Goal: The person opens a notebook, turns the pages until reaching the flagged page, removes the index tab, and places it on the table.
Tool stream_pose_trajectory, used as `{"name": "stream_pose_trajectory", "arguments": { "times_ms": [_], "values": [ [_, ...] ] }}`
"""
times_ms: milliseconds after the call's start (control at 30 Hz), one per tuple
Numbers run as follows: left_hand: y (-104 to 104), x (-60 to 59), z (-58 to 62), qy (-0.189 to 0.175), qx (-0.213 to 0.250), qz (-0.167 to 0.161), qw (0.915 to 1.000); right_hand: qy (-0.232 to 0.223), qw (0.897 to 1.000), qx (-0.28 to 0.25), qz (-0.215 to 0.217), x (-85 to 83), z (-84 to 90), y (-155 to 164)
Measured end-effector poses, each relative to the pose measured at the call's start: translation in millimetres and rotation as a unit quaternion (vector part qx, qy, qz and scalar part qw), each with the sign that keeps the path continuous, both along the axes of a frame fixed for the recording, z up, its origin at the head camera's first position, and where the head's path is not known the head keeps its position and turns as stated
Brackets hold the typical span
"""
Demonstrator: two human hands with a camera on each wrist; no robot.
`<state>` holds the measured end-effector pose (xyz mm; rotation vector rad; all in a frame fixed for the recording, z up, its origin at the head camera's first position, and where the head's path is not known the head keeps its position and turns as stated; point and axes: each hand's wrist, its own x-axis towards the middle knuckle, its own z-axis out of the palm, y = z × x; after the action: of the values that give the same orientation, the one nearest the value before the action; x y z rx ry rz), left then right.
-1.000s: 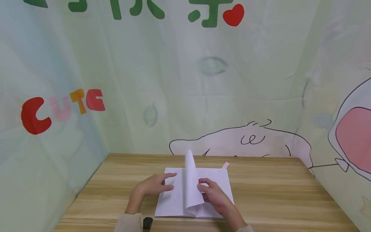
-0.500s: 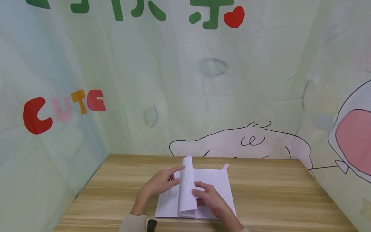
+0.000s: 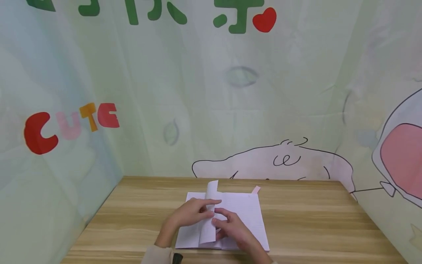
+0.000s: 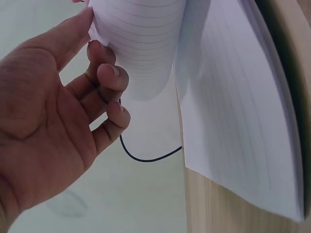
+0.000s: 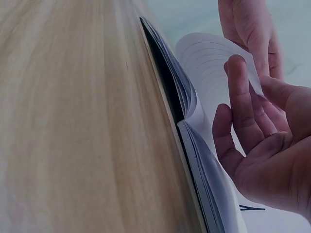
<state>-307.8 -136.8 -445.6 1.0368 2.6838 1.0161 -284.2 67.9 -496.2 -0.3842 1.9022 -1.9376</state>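
Observation:
An open lined notebook (image 3: 245, 211) lies flat on the wooden table (image 3: 313, 220). One page (image 3: 211, 190) stands curled above the spine, leaning left. My left hand (image 3: 192, 213) pinches that page's edge between thumb and curled fingers; the left wrist view shows the thumb on the page (image 4: 141, 43) and the fingertips (image 4: 109, 73) under it. My right hand (image 3: 229, 226) hovers over the right-hand leaf. Its index finger (image 5: 238, 82) lies straight against the lifted page (image 5: 204, 63), the other fingers relaxed. The notebook's thick edge (image 5: 194, 160) shows in the right wrist view.
A pink tab (image 3: 256, 189) sticks out at the notebook's far right corner. Printed cloth walls (image 3: 66, 165) close the table on the left, back and right. Bare wood (image 5: 73, 121) stretches right of the notebook. A small black object (image 3: 177, 258) sits at my left wrist.
The lifted page swung from upright over to the left. My left hand rose off the left leaf and took the page's edge. My right hand followed it leftward.

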Motion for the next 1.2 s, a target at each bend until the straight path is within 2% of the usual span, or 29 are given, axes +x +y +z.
{"name": "stream_pose_trajectory", "arguments": {
  "times_ms": [233, 533, 600, 700, 800, 1067, 1200],
  "values": [
    [-1.1, 0.5, 0.6, 0.016, -0.027, 0.014, 0.9994, 0.001, 1.000, 0.003, 0.014, -0.8, 2.3, 5.1],
    [-7.1, 0.1, 2.1, 0.009, -0.026, 0.017, 0.9995, 0.031, 0.998, 0.058, -0.002, -8.1, 3.2, 18.2],
    [-8.5, -0.7, 1.3, 0.011, -0.026, 0.017, 0.9995, 0.055, 0.994, 0.088, -0.015, -10.7, 2.4, 22.9],
    [-11.1, -2.8, -0.5, 0.014, -0.028, 0.021, 0.9993, 0.104, 0.983, 0.144, -0.041, -14.9, 0.5, 30.4],
    [-14.0, -4.1, -1.7, 0.009, -0.035, 0.028, 0.9989, 0.137, 0.974, 0.171, -0.052, -18.5, -2.1, 37.6],
    [-19.3, -3.4, -0.4, -0.015, -0.038, 0.046, 0.9981, 0.147, 0.976, 0.154, -0.054, -25.8, -4.0, 57.4],
    [-19.2, -4.0, 0.4, -0.022, -0.044, 0.045, 0.9978, 0.164, 0.970, 0.170, -0.056, -26.0, 3.1, 67.3]
  ]
}}
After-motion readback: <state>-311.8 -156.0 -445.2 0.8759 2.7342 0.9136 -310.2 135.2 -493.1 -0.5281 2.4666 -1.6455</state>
